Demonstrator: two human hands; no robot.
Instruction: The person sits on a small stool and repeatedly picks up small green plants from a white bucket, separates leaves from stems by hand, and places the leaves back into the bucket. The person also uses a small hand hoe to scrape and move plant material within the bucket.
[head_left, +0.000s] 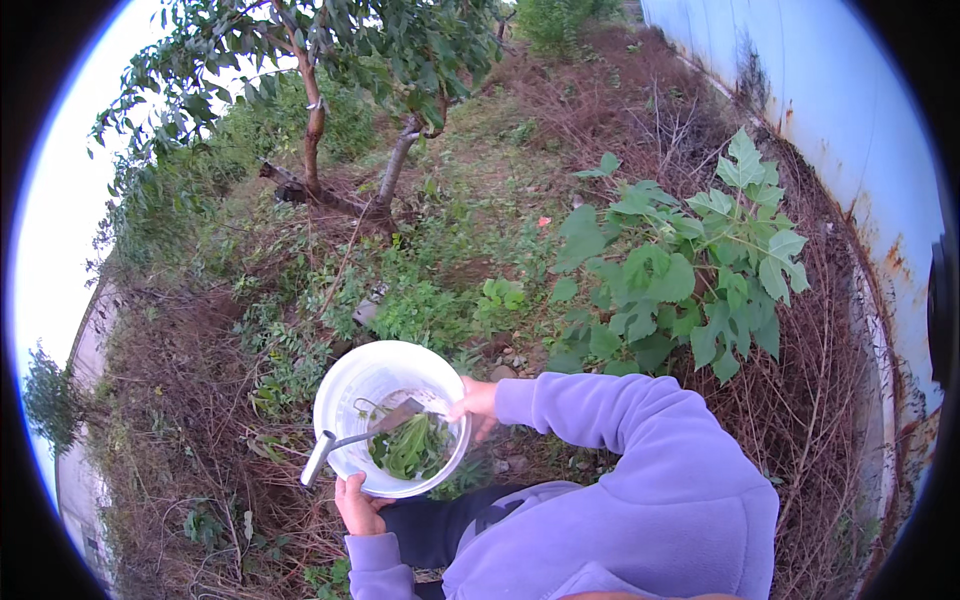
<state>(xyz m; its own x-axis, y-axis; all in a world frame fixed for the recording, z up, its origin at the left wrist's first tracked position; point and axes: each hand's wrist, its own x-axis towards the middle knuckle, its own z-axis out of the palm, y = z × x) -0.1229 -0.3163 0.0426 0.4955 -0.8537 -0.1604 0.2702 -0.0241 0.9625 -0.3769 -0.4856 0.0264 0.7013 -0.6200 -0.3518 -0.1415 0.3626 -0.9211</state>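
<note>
A white plastic bucket (pixel 336 392) is tilted in front of me, its open mouth facing up toward me. My left hand (pixel 360 506) grips its near rim at the lower left, thumb up against the edge. On the right side, my right hand (pixel 478 405) is closed over the rim, with part of its fingers hidden. Freshly picked green leaves (pixel 415 450) lie in the bottom. Across the bucket rests a small hand trowel (pixel 398 414) with a flat metal blade over the leaves; its tube-shaped metal handle sticks out past the left rim, touched by neither hand.
A broad-leaved green plant (pixel 655 275) stands to the right, beside dry brown brush (pixel 810 330) and a rusty pale-blue wall (pixel 830 110). A forked tree (pixel 312 135) rises at the far left. Low weeds (pixel 420 310) and stones (pixel 505 372) lie ahead.
</note>
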